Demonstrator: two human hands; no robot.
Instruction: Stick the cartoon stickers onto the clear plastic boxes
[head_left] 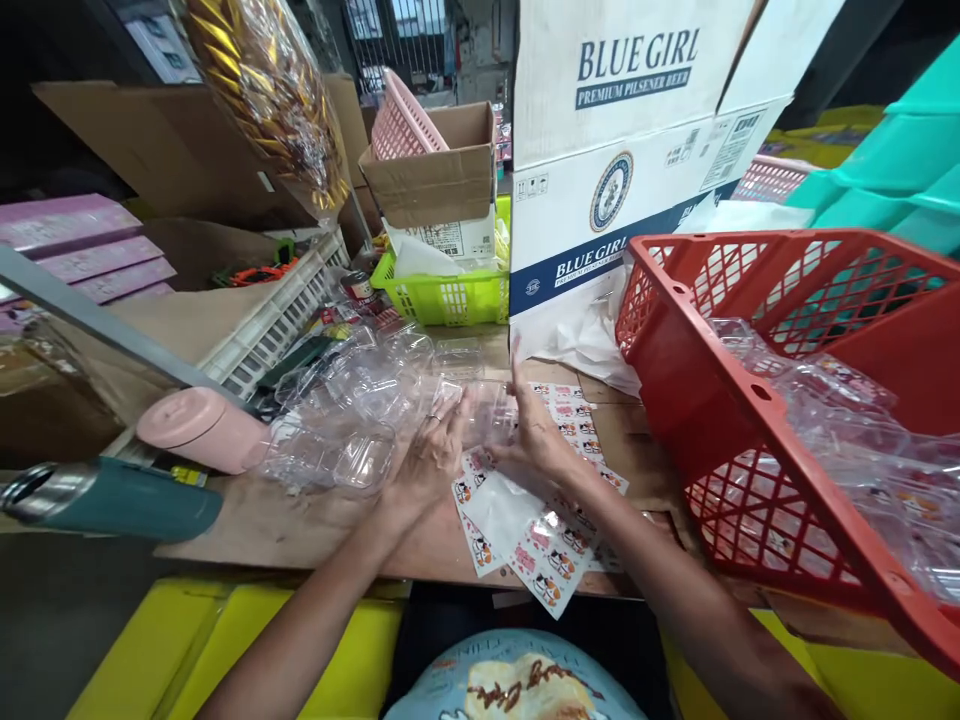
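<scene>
Head view: both hands at bench centre, working on a clear plastic clamshell case (pixel 487 410). Left hand (pixel 431 455) cupped against the case's left side, fingers loosely curled onto it, a ring showing on one finger. Right hand (pixel 536 430) pressed to the right side, fingers straight and pointing to the far edge, palm turned inward; neither grip fully closed, more a two-sided press than a pinch. Case held just above the printed sticker sheets (pixel 536 545), fanned out on the near part of the bench (pixel 300 520) under the wrists. Left of the hands, a loose heap of empty clear cases (pixel 352 400), with a pink cylinder (pixel 199 428) and a teal flask (pixel 120 498) lying further left. At right, a tilted red basket (pixel 757 440) holding more clear plastic cases. Far side: a lime green basket (pixel 442 290) and a Blue Girl beer carton (pixel 622 130). Judged step: squeezing or lining up the two halves of one case. Next move likely calling for even pressure on both sides, with the thin plastic apt to flex or slip.
</scene>
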